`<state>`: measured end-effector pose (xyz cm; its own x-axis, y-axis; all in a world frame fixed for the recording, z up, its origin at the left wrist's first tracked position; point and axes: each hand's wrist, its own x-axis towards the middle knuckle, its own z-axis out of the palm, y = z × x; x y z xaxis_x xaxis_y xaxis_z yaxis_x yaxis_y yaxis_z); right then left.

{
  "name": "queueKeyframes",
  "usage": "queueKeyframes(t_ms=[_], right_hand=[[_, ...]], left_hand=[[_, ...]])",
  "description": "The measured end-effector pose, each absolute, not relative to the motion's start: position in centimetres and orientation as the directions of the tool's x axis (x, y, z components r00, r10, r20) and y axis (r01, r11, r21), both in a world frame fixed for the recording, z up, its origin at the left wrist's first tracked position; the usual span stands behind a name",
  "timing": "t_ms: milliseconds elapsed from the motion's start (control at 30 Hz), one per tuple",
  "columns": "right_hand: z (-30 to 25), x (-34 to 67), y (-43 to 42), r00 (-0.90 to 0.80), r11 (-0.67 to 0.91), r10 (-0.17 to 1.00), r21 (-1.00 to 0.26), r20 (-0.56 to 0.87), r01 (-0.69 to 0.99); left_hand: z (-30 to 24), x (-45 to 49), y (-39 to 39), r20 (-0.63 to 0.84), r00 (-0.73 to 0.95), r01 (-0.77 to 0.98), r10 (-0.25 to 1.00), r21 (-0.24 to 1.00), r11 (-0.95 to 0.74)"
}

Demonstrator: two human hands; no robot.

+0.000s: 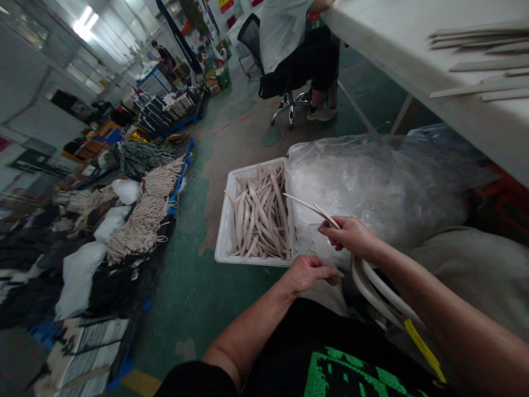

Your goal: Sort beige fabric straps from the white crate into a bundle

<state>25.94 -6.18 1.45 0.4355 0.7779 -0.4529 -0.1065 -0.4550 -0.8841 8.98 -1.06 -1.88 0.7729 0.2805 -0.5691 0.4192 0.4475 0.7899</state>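
Observation:
My right hand [351,236] is closed on a bundle of pale flat strips [314,209] whose ends stick out to the upper left and whose lengths curve down past my wrist. My left hand [308,273] sits just below it with fingers curled, pinching near the strips' lower part; what it grips is hidden. In front of both hands, on the green floor, a white plastic tray [226,220] holds several more beige strips [260,215]. A large clear plastic bag [372,182] bulges right beside the tray.
A white table [413,49] with flat strips on it runs along the upper right. A person sits on an office chair [285,82] at the far end. Piles of corded handles [144,220], white bags and boxes line the left side.

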Motion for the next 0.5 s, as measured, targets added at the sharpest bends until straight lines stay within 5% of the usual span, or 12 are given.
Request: queueKeyframes(t_ms=[400, 500], right_hand=[[1.5, 26.0, -6.7, 0.346, -0.346, 0.794, -0.839, -0.5, -0.42], [1.7, 25.8, -6.7, 0.349, -0.304, 0.793, -0.821, -0.499, -0.483]], left_hand=[[-1.1, 9.6, 0.3, -0.548, 0.617, -0.007, 0.565, 0.714, 0.7], [-0.9, 9.7, 0.3, -0.535, 0.659, 0.076, 0.528, 0.746, 0.662]])
